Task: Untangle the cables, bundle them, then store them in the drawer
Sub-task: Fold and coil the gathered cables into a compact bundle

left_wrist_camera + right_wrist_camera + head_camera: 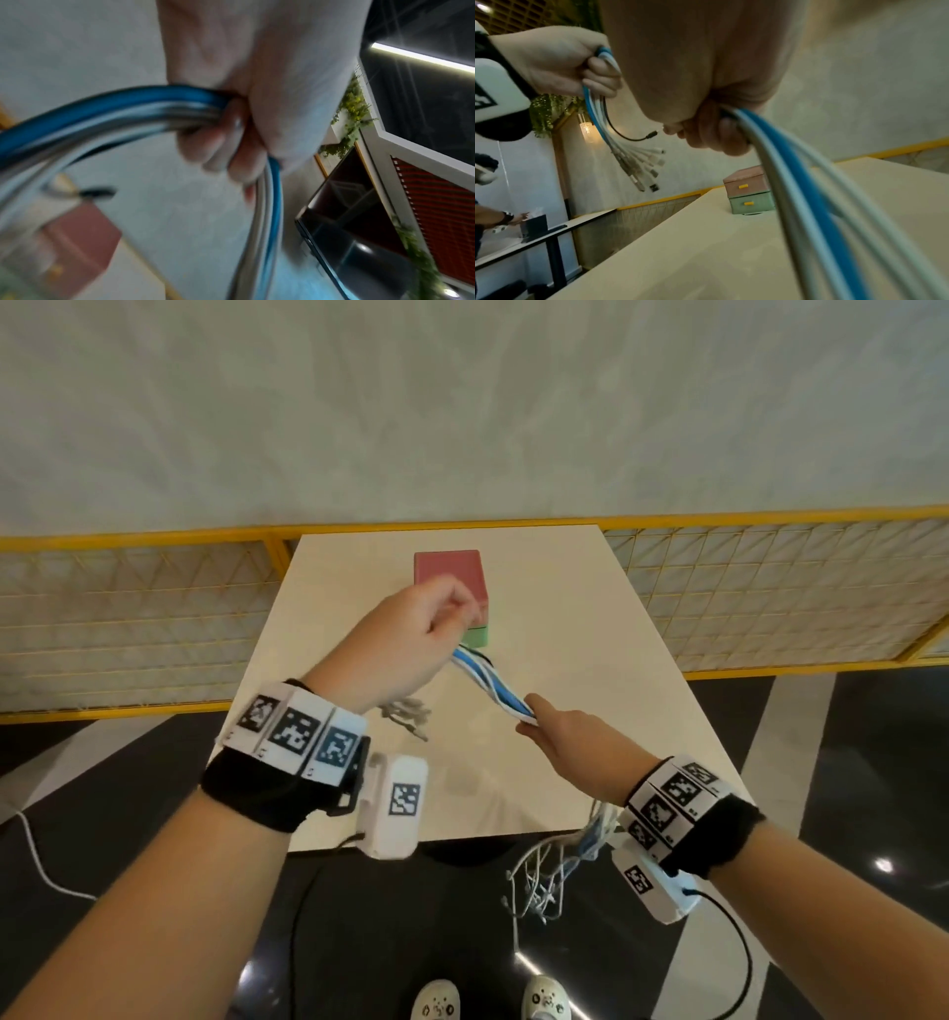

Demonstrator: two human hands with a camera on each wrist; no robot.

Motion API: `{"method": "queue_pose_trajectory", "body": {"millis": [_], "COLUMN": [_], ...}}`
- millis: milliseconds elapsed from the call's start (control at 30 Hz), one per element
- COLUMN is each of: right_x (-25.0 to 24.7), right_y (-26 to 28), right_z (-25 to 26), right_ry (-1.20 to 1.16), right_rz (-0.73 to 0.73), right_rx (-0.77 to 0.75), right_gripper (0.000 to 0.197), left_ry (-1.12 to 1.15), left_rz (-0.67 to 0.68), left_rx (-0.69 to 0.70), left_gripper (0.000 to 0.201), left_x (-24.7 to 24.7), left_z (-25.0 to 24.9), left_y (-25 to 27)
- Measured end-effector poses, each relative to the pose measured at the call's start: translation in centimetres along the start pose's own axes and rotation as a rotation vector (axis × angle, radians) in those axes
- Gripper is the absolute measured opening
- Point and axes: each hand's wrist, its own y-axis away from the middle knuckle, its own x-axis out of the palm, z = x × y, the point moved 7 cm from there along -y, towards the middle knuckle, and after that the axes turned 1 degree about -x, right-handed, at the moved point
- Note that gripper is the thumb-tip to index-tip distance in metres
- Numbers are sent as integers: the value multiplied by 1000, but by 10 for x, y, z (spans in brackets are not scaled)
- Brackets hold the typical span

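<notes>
A bundle of blue, white and grey cables (490, 683) stretches in the air between my two hands above the table. My left hand (436, 613) grips one end of the cables (144, 109), held up in front of the drawer box; plug ends (647, 172) fan out below its fist. My right hand (534, 719) grips the cables (808, 182) lower and nearer me. Their loose tails (549, 870) hang over the table's front edge. The small drawer box (454, 577) has a pink drawer (744, 185) above a green drawer (750, 203), both closed.
The cream table (590, 701) stands against a yellow mesh railing (770, 593). Dark glossy floor and my shoes (488, 1001) lie below the front edge. A white cord (36, 855) runs on the floor at left. Another person's arm (493, 218) appears far left in the right wrist view.
</notes>
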Motion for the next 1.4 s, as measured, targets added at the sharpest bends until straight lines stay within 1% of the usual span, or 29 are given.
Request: {"method": "queue_pose_trajectory", "body": {"millis": [67, 133, 200, 233, 333, 400, 433, 467, 500, 567, 600, 633, 667, 700, 733, 767, 800, 867, 900, 933, 967, 1033, 1100, 1167, 1200, 1233, 1300, 1400], "right_x": [-4, -12, -21, -24, -30, -32, -33, -35, -37, -37, -36, -37, -38, -41, -44, -47, -51, -59, -63, -67, -71, -77, -76, -65, -59, -53, -45, -43], "right_y": [-1, -3, -7, -9, -12, -10, -8, -7, -6, -6, -7, -7, -7, -8, -8, -9, -9, -8, -7, -6, -6, -5, -4, 0, 1, 2, -2, -12], "right_z": [1, 8, 20, 25, 34, 35, 35, 34, 33, 35, 36, 37, 39, 39, 38, 37, 37, 35, 34, 32, 29, 24, 18, 12, 11, 11, 11, 14], "right_ry": [47, 46, 39, 34, 49, 93, 102, 110, 125, 183, 215, 241, 261, 276, 294, 321, 352, 355, 311, 246, 182, 52, -160, -447, -546, -586, -520, -338], "right_rz": [-21, -52, -92, -110, -117, -102, -94, -87, -78, -47, -28, -14, -3, 4, 7, 3, -7, -46, -64, -81, -95, -99, -66, -3, 24, 42, 55, 45], "right_rx": [-1, -21, -60, -82, -109, -117, -116, -110, -106, -105, -108, -115, -123, -132, -137, -139, -142, -146, -139, -131, -132, -138, -120, -77, -71, -79, -102, -153], "right_gripper": [35, 33, 32, 32, 31, 30, 28, 25, 24, 22, 21, 20, 20, 21, 24, 28, 30, 25, 22, 21, 22, 23, 24, 31, 33, 33, 26, 17], "left_ry": [-102, -186, -240, -251, -214, -183, -151, -101, -43, 80, 90, 73, 48, 16, -2, -9, -1, 29, 39, 50, 50, 43, 91, 198, 245, 270, 295, 412], "left_rz": [222, 381, 472, 480, 446, 436, 404, 329, 214, -50, -118, -122, -58, 63, 203, 297, 315, 229, 214, 224, 240, 218, 141, 37, -1, -28, -57, -93], "left_rx": [-127, -223, -225, -199, -151, -164, -176, -171, -132, 62, 175, 262, 292, 255, 180, 113, 79, 66, 46, 23, 8, 17, 52, 85, 102, 117, 128, 91], "left_gripper": [33, 49, 58, 59, 54, 40, 34, 32, 32, 33, 34, 36, 40, 46, 56, 62, 58, 34, 25, 21, 21, 29, 36, 45, 48, 50, 46, 26], "left_x": [8, 21, 43, 53, 63, 56, 51, 44, 37, 22, 20, 24, 32, 46, 62, 75, 83, 86, 85, 85, 85, 79, 65, 47, 39, 34, 30, 29], "left_z": [14, 24, 26, 25, 27, 37, 43, 48, 48, 31, 18, 8, 1, 1, 6, 14, 21, 31, 35, 38, 42, 44, 41, 35, 32, 31, 30, 35], "left_y": [2, 7, 10, 11, 8, 5, 3, 1, -1, 1, 4, 6, 7, 8, 9, 12, 14, 13, 13, 13, 12, 12, 11, 10, 9, 9, 10, 12]}}
